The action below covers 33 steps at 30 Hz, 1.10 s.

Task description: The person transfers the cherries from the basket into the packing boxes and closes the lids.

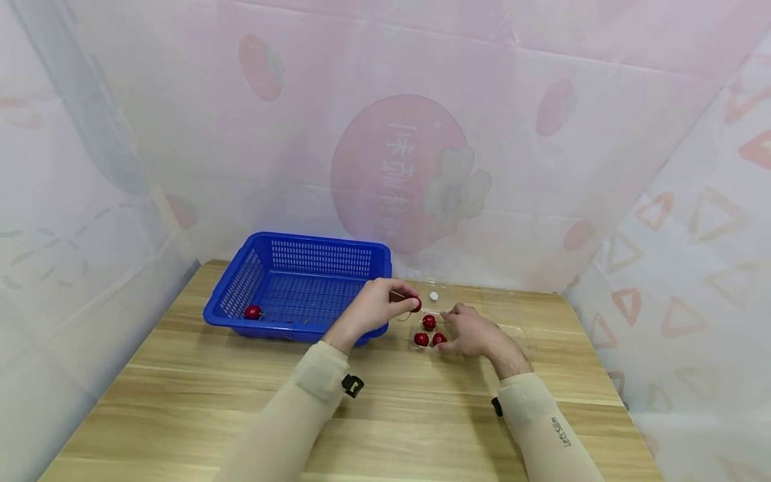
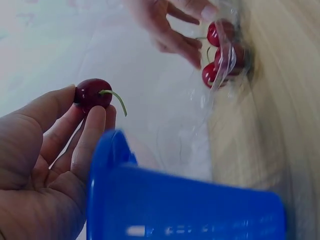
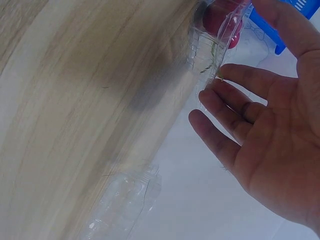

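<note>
My left hand (image 1: 375,304) pinches a dark red cherry (image 2: 90,96) between thumb and fingertips, beyond the right side of the blue basket. Its green stem curves outward in the left wrist view. A clear plastic box (image 3: 204,52) on the table holds three cherries, among them a front-left cherry (image 1: 421,339) and a back cherry (image 1: 429,323). At the box's right side is my right hand (image 1: 477,333), thumb and fingers spread and loosely straight, fingertips at its edge. In the right wrist view its palm (image 3: 275,155) holds nothing.
The blue basket (image 1: 301,239) stands at the back left, with a cherry (image 1: 253,312) in its front-left corner. A clear lid with a white spot (image 1: 434,296) rises behind the box. Another clear plastic box (image 3: 122,202) lies farther right. Printed cloth walls (image 1: 530,181) enclose the table.
</note>
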Each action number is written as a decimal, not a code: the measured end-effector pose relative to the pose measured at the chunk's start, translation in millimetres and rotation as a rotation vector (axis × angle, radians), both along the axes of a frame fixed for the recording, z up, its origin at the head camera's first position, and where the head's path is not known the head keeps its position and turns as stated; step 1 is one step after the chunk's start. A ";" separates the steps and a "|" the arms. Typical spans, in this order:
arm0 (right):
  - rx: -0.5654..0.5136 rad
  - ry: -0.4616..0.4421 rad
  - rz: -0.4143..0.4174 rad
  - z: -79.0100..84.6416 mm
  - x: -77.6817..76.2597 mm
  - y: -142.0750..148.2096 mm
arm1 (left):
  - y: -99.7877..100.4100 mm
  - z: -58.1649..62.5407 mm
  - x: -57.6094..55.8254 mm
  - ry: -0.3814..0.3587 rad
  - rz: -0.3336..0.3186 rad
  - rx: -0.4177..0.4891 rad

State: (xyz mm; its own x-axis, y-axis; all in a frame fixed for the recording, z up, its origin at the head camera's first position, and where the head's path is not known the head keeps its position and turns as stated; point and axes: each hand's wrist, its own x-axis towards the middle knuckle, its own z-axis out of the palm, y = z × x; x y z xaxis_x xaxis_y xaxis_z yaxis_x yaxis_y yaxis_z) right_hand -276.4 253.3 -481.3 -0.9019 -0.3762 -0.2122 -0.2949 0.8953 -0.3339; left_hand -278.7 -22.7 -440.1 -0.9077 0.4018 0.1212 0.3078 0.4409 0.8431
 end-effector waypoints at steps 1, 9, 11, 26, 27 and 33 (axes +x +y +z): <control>0.000 0.000 0.000 -0.1 -0.1 0.0 | 2.6 -1.1 0.4 -0.004 0.002 0.002; 0.007 0.004 0.004 -0.4 0.0 -0.1 | 24.4 -10.0 3.3 -0.028 0.019 0.031; 0.010 0.002 0.005 -0.4 0.1 0.0 | 30.2 -12.5 3.9 -0.027 0.023 0.027; 0.019 0.021 0.018 0.9 0.4 -0.9 | 71.8 -26.1 14.3 -0.036 0.072 -0.032; 0.018 0.021 0.017 0.7 0.3 -1.0 | 73.4 -28.1 14.0 -0.035 0.078 -0.038; 0.016 0.021 0.012 2.4 1.0 -1.8 | 79.6 -38.1 12.5 -0.035 0.103 -0.046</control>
State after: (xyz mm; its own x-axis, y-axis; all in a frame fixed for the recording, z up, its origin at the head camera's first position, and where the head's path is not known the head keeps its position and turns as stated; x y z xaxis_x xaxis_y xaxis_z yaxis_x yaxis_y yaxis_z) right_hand -275.4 251.5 -478.9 -0.9019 -0.3832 -0.1991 -0.3122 0.8971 -0.3126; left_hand -266.3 56.9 -478.3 -0.9478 0.3108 0.0720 0.2294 0.5073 0.8307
